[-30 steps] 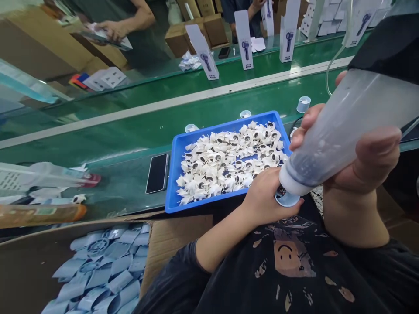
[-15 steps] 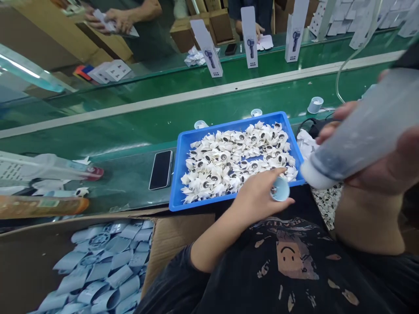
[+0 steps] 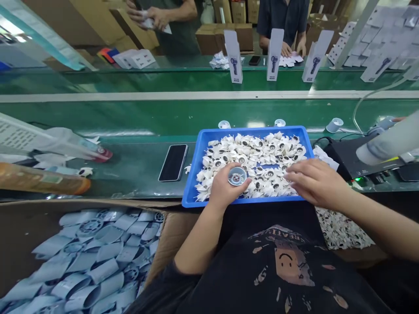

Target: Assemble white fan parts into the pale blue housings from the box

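1. The left hand was closed around a small round pale-blue piece. It held the piece face up over the near edge of the blue tray, at the centre of the frame.
2. The right hand lay with its fingers lowered onto the white parts at the tray's lower right. Whether they pinched one could not be told.
3. Judged by the stock, the work looked far from over. The tray was heaped almost full, and the cardboard box at lower left was crowded with pale-blue shells.
4. Only three small cups stood on the green belt just beyond the tray, perhaps finished pieces.
5. The held piece looked like a shallow cap, with a dark, patterned centre inside a pale rim. Finer detail was too small to make out.
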Motion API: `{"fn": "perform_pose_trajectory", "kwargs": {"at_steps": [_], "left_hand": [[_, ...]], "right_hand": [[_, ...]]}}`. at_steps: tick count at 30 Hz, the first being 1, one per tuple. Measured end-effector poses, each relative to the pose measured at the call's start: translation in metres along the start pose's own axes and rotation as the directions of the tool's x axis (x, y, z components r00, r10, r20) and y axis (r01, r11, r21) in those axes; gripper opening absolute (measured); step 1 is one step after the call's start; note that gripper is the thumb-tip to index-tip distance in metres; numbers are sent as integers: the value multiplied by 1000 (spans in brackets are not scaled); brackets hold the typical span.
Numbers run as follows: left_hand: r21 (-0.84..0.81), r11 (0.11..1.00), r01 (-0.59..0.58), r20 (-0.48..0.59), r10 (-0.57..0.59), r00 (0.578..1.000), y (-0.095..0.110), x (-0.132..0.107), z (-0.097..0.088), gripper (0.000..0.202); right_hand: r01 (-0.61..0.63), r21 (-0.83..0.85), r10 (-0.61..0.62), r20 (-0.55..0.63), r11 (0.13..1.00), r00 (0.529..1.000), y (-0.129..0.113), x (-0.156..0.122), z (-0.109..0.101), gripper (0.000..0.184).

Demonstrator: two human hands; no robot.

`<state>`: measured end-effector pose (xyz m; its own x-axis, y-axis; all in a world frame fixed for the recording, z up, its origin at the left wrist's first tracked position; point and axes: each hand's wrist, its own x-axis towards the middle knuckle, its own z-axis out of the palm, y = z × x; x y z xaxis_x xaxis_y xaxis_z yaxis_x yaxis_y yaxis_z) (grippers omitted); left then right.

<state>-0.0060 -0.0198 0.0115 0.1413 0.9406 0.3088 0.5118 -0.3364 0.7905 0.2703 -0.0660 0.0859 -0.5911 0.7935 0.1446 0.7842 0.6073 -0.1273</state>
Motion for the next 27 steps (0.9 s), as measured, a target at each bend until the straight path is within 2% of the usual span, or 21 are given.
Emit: {"fn": "perform_pose_trajectory", "kwargs": {"at_steps": [2, 4, 7, 9, 12, 15, 22, 25, 27], "left_hand": [[5, 1000, -12, 44, 12, 999, 1, 1, 1, 40], [14, 999, -38, 72, 37, 997, 1, 2, 1, 39], [26, 998, -50, 87, 48, 995, 1, 2, 2, 40], [38, 999, -39, 97, 35, 995, 0, 2, 3, 42], [50, 998, -40, 108, 34, 994, 0, 3, 6, 43], [32, 997, -67, 122, 63, 991, 0, 3, 8, 41], [-6, 998, -63, 110, 64, 992, 1, 2, 11, 41], [-82, 996, -38, -6, 38, 999, -4, 2, 11, 40], [-163, 986, -20, -115, 2, 993, -8, 1, 11, 44]], "right_hand": [[-35, -148, 65, 204, 988, 977, 12, 29, 12, 28], [-88, -224, 147, 263, 971, 954, 27, 53, 26, 28], [-153, -289, 241, 300, 945, 923, 44, 78, 46, 20], [-190, -317, 294, 322, 929, 900, 49, 88, 55, 23], [-231, -331, 339, 321, 915, 884, 48, 95, 61, 28], [-258, -310, 349, 289, 915, 891, 42, 95, 62, 31], [-391, -87, 400, 207, 916, 893, 29, 96, 67, 29], [-420, 128, 406, 121, 899, 906, 19, 97, 58, 29], [-375, 326, 379, 54, 868, 924, 7, 90, 48, 30]]}}
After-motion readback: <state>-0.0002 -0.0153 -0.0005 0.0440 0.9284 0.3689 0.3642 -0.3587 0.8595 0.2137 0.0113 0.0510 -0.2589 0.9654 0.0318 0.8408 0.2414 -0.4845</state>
